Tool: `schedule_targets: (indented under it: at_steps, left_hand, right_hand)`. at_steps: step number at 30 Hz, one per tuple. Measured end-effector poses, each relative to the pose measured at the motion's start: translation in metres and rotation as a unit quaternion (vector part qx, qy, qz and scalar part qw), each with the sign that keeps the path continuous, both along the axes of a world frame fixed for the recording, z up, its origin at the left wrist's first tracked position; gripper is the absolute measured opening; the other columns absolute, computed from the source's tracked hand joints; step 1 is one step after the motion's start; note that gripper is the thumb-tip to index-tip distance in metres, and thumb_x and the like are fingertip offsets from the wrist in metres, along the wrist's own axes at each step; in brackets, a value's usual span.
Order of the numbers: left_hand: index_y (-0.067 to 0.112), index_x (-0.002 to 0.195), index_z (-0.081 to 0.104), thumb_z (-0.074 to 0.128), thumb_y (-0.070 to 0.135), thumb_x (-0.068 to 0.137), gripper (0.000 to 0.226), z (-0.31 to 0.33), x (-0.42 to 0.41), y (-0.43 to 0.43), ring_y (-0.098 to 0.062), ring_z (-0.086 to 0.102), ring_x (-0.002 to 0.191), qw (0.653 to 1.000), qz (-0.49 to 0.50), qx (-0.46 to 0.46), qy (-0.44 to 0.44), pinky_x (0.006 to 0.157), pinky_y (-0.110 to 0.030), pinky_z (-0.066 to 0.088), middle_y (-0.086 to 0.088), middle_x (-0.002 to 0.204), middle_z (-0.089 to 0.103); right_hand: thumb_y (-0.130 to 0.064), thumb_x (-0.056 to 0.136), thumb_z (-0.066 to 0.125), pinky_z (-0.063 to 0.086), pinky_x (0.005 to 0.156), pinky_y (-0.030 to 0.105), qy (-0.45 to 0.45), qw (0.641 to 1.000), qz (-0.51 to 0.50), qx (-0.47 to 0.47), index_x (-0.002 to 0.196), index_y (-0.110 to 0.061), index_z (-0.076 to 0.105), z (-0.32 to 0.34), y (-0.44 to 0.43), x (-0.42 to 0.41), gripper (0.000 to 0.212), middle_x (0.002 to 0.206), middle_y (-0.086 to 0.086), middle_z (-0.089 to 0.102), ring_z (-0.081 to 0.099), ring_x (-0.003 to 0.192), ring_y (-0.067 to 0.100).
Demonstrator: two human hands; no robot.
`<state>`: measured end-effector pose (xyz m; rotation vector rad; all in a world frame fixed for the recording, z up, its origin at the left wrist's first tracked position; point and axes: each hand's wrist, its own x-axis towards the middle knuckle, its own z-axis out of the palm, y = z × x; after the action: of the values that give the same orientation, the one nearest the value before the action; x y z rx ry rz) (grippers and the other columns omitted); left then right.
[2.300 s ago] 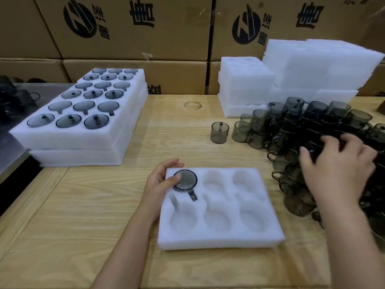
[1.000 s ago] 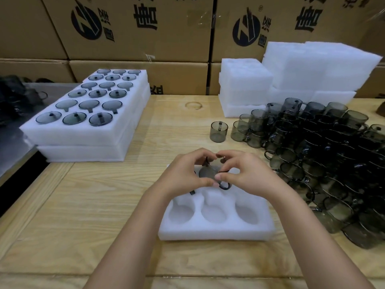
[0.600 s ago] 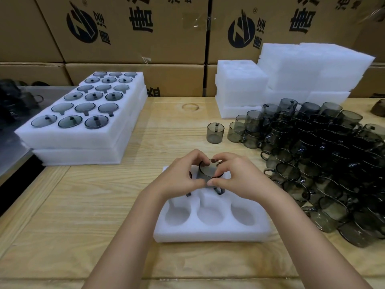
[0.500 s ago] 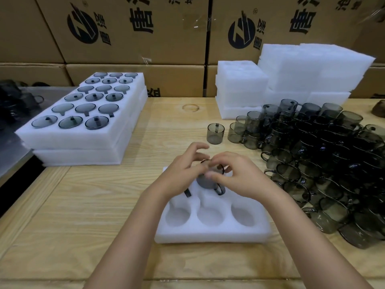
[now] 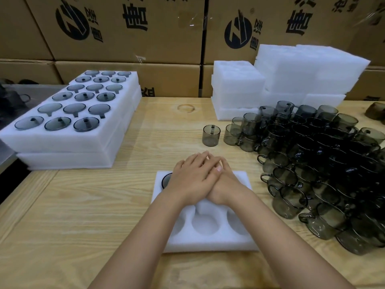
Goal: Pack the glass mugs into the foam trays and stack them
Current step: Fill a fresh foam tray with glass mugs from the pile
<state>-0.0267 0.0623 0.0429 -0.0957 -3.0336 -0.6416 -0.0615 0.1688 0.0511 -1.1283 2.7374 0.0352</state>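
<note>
Two flat palms on the back row of the foam tray (image 5: 208, 243), loose mugs (image 5: 323, 174) off to the right.

The left hand (image 5: 193, 180) lies partly over the right hand (image 5: 229, 186) at frame centre. Neither has a grip on anything: the fingers are straight and pressed down on the tray's middle back pocket, and what sits under them is hidden. One seated mug (image 5: 166, 180) shows its dark rim in the back-left pocket, just beside the left hand. The three front pockets (image 5: 205, 223), at lower centre, are empty. The loose mugs crowd the counter (image 5: 93, 205) at centre right, many lying on their sides with handles toward the tray. They are nearer the right hand, so it looks the likelier to fetch the next mug. The filled trays (image 5: 68, 142) are stacked at upper left.
</note>
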Motion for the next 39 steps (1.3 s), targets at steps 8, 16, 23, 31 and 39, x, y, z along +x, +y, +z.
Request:
schedule_targets:
  at_steps: [8, 16, 23, 31, 39]
  left_hand:
    - [0.044, 0.145, 0.026, 0.021, 0.053, 0.098, 0.048, 0.009, 0.005, 0.0, -0.014, 0.015, 0.144, 0.999, 0.01, -0.026, -0.032, 0.117, -0.045, 0.004, 0.008, 0.157, 0.023]
    - [0.026, 0.117, 0.058, 0.058, 0.02, 0.094, 0.024, 0.004, 0.035, -0.07, -0.012, 0.057, 0.112, 0.848, 0.198, 0.48, 0.107, 0.088, -0.022, 0.042, -0.001, 0.123, 0.062]
    - [0.012, 0.105, 0.066, 0.059, 0.006, 0.087, 0.021, -0.032, 0.045, -0.071, -0.03, 0.061, 0.092, 0.811, 0.139, 0.564, 0.07, 0.079, -0.038, 0.047, -0.017, 0.101, 0.065]
    - [0.015, 0.098, 0.069, 0.063, 0.024, 0.074, 0.026, -0.032, 0.047, -0.073, -0.024, 0.063, 0.079, 0.809, 0.156, 0.562, 0.072, 0.072, -0.038, 0.048, -0.008, 0.086, 0.068]
    - [0.012, 0.098, 0.068, 0.064, 0.02, 0.076, 0.024, -0.036, 0.044, -0.074, -0.022, 0.063, 0.079, 0.809, 0.152, 0.561, 0.087, 0.07, -0.035, 0.049, -0.004, 0.083, 0.068]
  right_hand:
    - [-0.043, 0.095, 0.035, 0.011, 0.114, 0.04, 0.022, 0.998, -0.015, -0.065, 0.148, -0.031, 0.019, -0.007, 0.0, 0.001, 0.057, 0.152, -0.004, 0.025, 0.025, 0.137, 0.02]
    - [-0.045, 0.099, 0.019, 0.021, 0.101, 0.038, 0.0, 0.987, -0.072, -0.141, 0.135, -0.029, 0.041, -0.011, -0.005, 0.003, 0.045, 0.132, -0.004, 0.051, 0.043, 0.119, 0.022]
    - [-0.047, 0.098, 0.024, 0.023, 0.098, 0.036, 0.002, 0.985, -0.078, -0.152, 0.129, -0.027, 0.048, -0.013, -0.003, 0.002, 0.044, 0.127, -0.004, 0.055, 0.045, 0.116, 0.02]
    - [-0.027, 0.09, 0.055, 0.04, 0.086, 0.041, 0.234, 0.821, -0.334, -0.4, 0.11, -0.008, 0.065, 0.033, 0.077, -0.032, 0.029, 0.108, 0.016, 0.059, 0.053, 0.101, 0.036]
    - [-0.045, 0.088, 0.056, 0.03, 0.094, 0.043, 0.265, 0.828, -0.489, -0.076, 0.115, -0.006, 0.058, 0.029, 0.13, -0.059, 0.047, 0.126, 0.02, 0.041, 0.033, 0.115, 0.036]
